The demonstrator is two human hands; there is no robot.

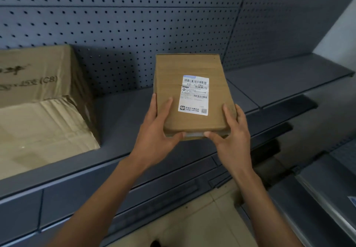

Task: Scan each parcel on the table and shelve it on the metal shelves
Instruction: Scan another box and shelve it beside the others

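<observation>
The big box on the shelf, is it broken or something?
A bit. The big box at the left of the shelf has a crumpled, dented top edge near its right corner. The parcel held by the left hand and right hand looks fine.

Large open brown cardboard carton (38,96): cut off by the left edge; its dark printing blurred.
White shipping label (194,95): small print unreadable.
Flat brown cardboard parcel (190,92): underside hidden; whether it touches the dark grey metal shelf (119,123) unclear.
</observation>
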